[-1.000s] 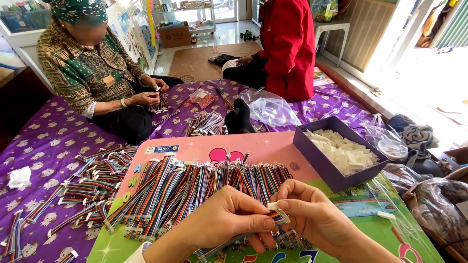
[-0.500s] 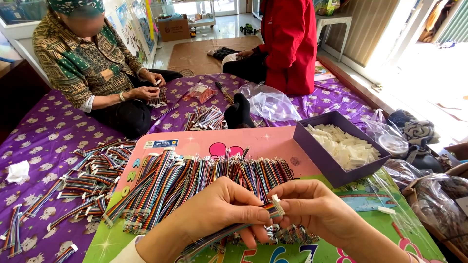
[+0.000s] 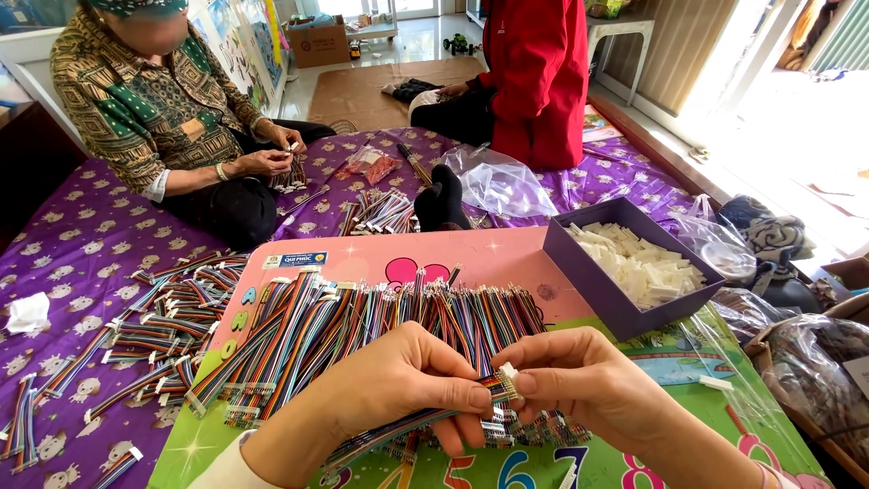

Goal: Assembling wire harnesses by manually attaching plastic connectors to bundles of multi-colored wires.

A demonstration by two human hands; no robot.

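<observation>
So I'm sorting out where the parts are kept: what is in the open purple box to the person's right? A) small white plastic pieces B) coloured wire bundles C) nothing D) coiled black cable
A: the purple box holds a heap of small white plastic pieces, while the coloured wire bundles lie outside it on the pink and green board.

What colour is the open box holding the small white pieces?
The box is dark purple, seen in the head view, right of the wire bundles.

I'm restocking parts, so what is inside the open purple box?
The open purple cardboard box holds a loose heap of small white plastic connector pieces, piled toward its far side. The box's bottom beneath the heap is covered, so anything below cannot be seen.
</observation>
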